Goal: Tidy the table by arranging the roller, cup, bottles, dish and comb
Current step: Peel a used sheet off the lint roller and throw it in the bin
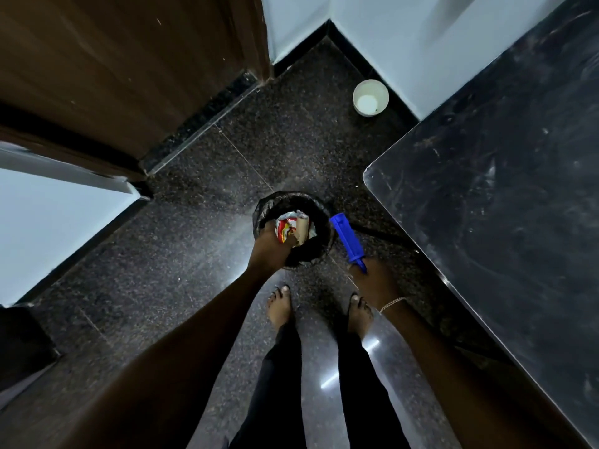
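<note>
The head-worn camera looks almost straight down from standing height, its wide lens bowing the door (97,59) and walls (421,43) along the top. The left hand (267,251) and right hand (372,280) fall near centre, with the bare feet (280,307) just below. The table (486,222) fills the right side, closer to the lens.

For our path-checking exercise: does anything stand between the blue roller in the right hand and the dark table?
Nothing visible does. The right hand grips the blue roller beside the bin; only bare floor separates it from the table.
</note>
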Motion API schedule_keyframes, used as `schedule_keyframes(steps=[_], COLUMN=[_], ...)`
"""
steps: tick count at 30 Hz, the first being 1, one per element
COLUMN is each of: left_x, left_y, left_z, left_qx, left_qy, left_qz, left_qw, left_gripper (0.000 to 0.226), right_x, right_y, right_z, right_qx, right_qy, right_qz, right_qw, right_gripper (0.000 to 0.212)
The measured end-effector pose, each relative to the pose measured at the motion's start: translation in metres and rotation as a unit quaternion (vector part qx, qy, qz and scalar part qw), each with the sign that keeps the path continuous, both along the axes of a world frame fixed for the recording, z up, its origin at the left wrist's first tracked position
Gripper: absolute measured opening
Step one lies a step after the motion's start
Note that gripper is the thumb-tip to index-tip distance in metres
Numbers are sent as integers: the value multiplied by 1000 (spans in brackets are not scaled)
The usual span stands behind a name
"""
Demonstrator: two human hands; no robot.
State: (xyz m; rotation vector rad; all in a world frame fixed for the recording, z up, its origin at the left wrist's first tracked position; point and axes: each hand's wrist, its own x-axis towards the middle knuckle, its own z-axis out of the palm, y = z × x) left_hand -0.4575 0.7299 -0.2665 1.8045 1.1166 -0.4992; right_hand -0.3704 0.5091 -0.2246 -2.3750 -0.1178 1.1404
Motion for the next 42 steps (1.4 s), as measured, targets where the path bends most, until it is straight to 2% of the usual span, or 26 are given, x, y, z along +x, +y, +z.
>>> schedule_keyframes(steps=[5, 11, 15, 22, 26, 29, 38, 42], left_x=[-20, -45, -60, -76, -83, -83, -47, -23], left_y=[3, 1, -1, -6, -7, -7, -23, -44], left_z=[40, 101, 142, 214, 260, 284, 333, 348], left_qx=[70, 174, 204, 254, 285, 295, 316, 325], left_qy=[-20, -59, -79, -136, -166, -178, -236, -263], left_qz=[-116, -235, -253, -286, -317, -344, -408, -431], left_qw=[991, 955, 942, 914, 889, 874, 823, 799], left_gripper=[74, 77, 78, 80, 81, 82, 85, 85], right_x=[-6, -22, -38, -65, -80, -85, -82, -80], right_y=[3, 7, 4, -7, -15, -23, -68, -93], right_z=[35, 85, 119, 168, 211, 235, 287, 302], right_qx=[7, 51, 79, 112, 128, 122, 135, 117], right_qy=[-11, -16, -36, -71, -108, -146, -267, -286], right_qz=[3, 5, 8, -32, -40, -49, -108, -139], right_qw=[1000, 999, 996, 991, 985, 981, 948, 941], right_gripper=[38, 33, 17, 12, 17, 11, 11, 12])
